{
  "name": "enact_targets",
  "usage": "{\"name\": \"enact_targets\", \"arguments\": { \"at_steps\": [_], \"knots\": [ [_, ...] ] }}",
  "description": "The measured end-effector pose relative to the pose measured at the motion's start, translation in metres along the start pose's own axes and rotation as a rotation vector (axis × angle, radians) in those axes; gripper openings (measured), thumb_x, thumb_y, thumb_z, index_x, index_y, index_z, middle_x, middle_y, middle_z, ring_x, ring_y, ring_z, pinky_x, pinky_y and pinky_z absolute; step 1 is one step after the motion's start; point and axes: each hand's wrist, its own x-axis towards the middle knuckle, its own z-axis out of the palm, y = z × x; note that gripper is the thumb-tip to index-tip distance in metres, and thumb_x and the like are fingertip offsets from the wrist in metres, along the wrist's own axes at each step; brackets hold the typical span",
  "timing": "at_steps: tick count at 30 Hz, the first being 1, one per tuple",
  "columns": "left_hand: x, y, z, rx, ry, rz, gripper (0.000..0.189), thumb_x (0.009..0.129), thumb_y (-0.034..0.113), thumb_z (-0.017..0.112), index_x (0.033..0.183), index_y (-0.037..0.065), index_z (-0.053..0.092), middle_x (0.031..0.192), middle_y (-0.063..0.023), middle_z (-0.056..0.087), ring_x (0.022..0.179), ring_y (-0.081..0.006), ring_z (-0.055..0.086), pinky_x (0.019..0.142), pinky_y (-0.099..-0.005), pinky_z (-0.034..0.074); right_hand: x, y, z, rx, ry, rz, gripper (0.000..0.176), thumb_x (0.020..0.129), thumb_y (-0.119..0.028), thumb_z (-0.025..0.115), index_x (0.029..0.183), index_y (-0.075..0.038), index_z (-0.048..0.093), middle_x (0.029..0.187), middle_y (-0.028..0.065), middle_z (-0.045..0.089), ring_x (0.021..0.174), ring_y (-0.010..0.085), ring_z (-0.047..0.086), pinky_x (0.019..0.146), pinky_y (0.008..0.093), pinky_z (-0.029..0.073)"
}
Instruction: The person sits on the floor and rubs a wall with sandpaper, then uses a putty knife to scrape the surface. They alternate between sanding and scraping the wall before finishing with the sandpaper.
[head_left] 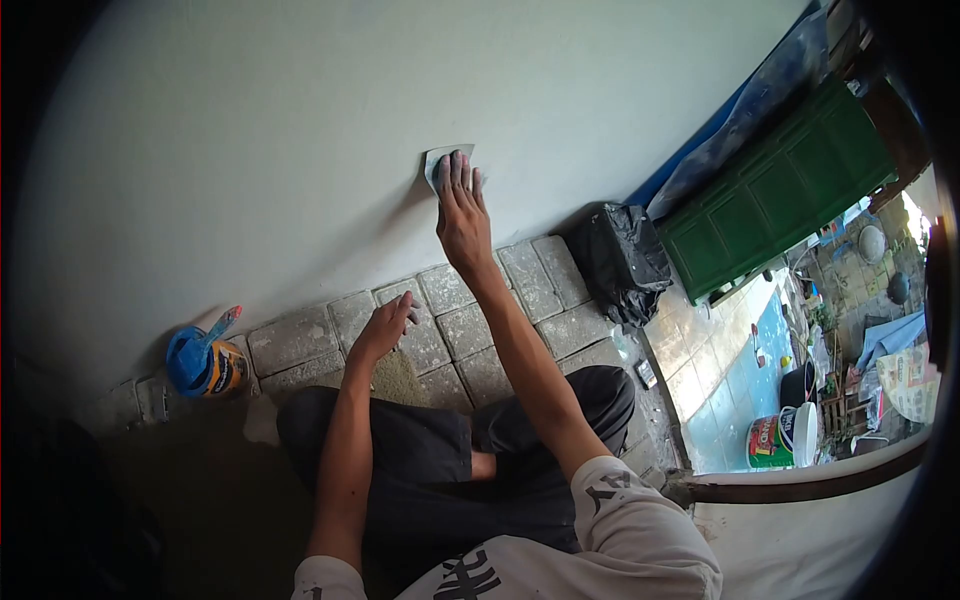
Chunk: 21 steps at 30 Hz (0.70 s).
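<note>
My right hand (463, 215) presses a small sheet of pale paper (433, 163) against the white wall (260, 140), fingers stretched flat over it. Much of the sheet is hidden under the fingers. Lower and to the left, my left hand (383, 327) hangs over the paving blocks (461, 331), near the foot of the wall and in front of my crossed legs. Its fingers are partly spread, with dark smudges on the tips, and nothing shows in them.
An orange and blue can (222, 370) with a blue-stained brush (222, 325) on top stands at the left by the wall. To the right are a black plastic bag (628, 262), a green panel (780, 190) and a white-lidded paint bucket (783, 437).
</note>
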Motion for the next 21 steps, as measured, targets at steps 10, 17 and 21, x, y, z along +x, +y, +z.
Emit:
{"name": "enact_targets", "arguments": {
  "at_steps": [10, 17, 21],
  "knots": [
    [0.004, -0.006, 0.002, -0.003, 0.008, -0.023, 0.07, 0.109, 0.058, 0.03, 0.126, -0.002, 0.061, 0.088, -0.0088, 0.069, 0.069, -0.0169, 0.059, 0.071, -0.0348, 0.051, 0.007, 0.027, -0.001, -0.042, 0.181, 0.353, 0.056, 0.103, 0.0, 0.042, 0.156, 0.01, 0.025, 0.157, 0.0342, 0.034, 0.151, 0.0501, 0.023, 0.126, 0.0553, 0.015],
    [0.005, -0.011, 0.004, -0.041, 0.002, -0.031, 0.068, 0.109, 0.055, 0.033, 0.142, -0.003, 0.048, 0.09, -0.0109, 0.07, 0.067, -0.0172, 0.06, 0.068, -0.034, 0.05, 0.01, 0.016, -0.001, 0.034, 0.126, 0.287, 0.066, 0.096, 0.007, 0.042, 0.157, 0.011, 0.018, 0.161, 0.0388, 0.018, 0.152, 0.0528, 0.011, 0.126, 0.0571, 0.012],
    [0.002, -0.002, 0.002, -0.024, 0.045, -0.063, 0.068, 0.11, 0.054, 0.033, 0.144, -0.003, 0.045, 0.09, -0.012, 0.07, 0.065, -0.0182, 0.061, 0.067, -0.0346, 0.051, 0.011, 0.0, -0.003, 0.028, -0.034, -0.031, 0.078, 0.084, 0.018, 0.043, 0.157, 0.011, 0.017, 0.162, 0.0368, 0.019, 0.153, 0.0531, 0.01, 0.125, 0.0581, 0.015]
  ]
}}
